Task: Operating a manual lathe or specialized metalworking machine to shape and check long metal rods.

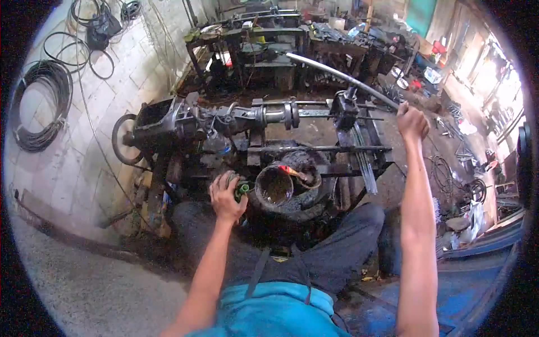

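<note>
My right hand, at the end of my outstretched arm, is closed around the near end of a long grey metal pipe. The pipe slants up to the left, passing over a dark block-shaped fixture on the lathe-like machine. Low in front of the machine, my left hand has its fingers curled over a small green object with a round opening; the fingers hide part of it. Just right of that hand stands a round tub with murky contents. A brush-like tool with a red-and-yellow handle leans at its rim.
A wheel sits at the machine's left end. Thin metal rods hang at its right. Behind is a cluttered workbench. Coiled cable hangs on the left wall. Scattered tools and parts lie to the right.
</note>
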`<state>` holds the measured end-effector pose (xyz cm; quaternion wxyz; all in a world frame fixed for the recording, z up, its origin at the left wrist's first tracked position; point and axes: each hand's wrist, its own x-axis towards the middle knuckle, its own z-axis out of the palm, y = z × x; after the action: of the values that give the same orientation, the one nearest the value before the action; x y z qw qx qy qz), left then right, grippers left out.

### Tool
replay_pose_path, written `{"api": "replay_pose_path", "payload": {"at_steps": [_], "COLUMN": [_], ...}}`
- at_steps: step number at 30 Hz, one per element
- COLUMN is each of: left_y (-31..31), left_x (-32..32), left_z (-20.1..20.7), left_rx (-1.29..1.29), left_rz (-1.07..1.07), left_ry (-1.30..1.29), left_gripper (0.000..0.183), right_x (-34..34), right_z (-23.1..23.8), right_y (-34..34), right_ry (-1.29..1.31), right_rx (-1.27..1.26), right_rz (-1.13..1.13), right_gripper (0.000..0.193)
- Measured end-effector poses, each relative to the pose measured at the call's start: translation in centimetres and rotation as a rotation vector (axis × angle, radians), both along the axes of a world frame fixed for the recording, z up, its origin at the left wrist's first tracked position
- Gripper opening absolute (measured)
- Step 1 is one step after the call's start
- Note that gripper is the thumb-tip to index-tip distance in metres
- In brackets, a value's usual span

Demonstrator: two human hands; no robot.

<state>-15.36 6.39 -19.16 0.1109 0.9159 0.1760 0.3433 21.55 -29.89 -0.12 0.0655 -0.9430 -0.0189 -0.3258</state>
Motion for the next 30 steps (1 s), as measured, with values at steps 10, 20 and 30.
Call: {"api": "replay_pose_path", "payload": {"at_steps": [10,20,30], "left_y": [0.3,0.3,0.1], "left_x": [0.2,-0.8,-0.3], "left_z": [-0.3,-0.1,-0.2], "left_rx": [0.014,-0.005,-0.01], "left_rz": [0.004,0.026,-0.002], "left_ry": [-0.014,0.042,-0.005], "left_gripper": [0.05,0.054,0.05], "right_x": [-0.1,-1.0,0.0], "right_z": [-0.3,-0.3,-1.0], "right_y": [-0.7,-0.6,-0.4], "right_ry": [-0.119,-0.046,-0.031], "right_rx": [0.015,0.02,0.037], "right_rz": [0.043,0.088,0.058], "right_gripper": [0.051,0.055,0.056]}}
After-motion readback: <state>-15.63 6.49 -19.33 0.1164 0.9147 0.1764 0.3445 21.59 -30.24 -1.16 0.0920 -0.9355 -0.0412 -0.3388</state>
